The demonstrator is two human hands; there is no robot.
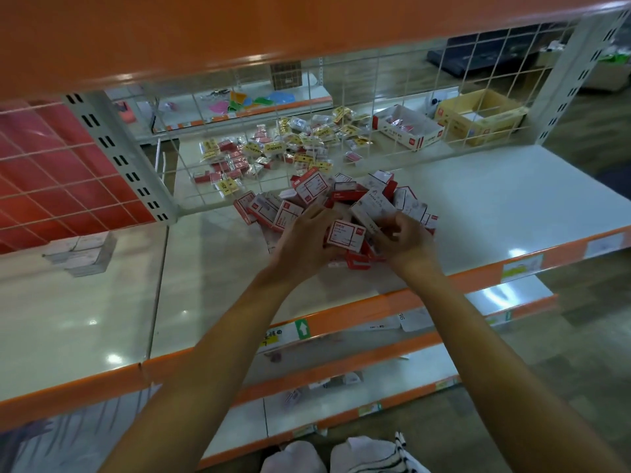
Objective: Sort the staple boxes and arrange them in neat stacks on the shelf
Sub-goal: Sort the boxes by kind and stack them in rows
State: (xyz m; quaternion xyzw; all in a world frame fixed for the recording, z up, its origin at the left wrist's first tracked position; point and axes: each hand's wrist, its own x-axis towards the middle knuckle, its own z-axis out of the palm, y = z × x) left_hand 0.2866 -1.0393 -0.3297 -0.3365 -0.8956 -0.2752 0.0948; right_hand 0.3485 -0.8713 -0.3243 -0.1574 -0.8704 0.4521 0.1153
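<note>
- A pile (345, 199) of red-and-white staple boxes lies in a loose heap at the centre of the frame, on the white shelf (495, 206), its far side close to the wire grid (358, 97) at the back.
- The left grip (304, 240) sits at the pile's near left side, fingers bent round the left edge of one box (345, 235), which faces label up at the near edge of the pile.
- The right grip (406, 240) is at the pile's near right side, just beside that box. Its fingers curl inward among the boxes, and I cannot tell whether they hold one.
- Both forearms reach in from the bottom of the frame.
- Behind the grid, small packets (300, 145) lie scattered on another shelf.
- Right of the packets stands an open red-and-white tray (406, 126).
- Further right, in the upper right of the frame, stands a brown carton (481, 114).
- A short pale stack (85, 254) stands at the left of the frame, well apart from the pile.
- An orange shelf edge (239, 35) spans the top of the frame.
</note>
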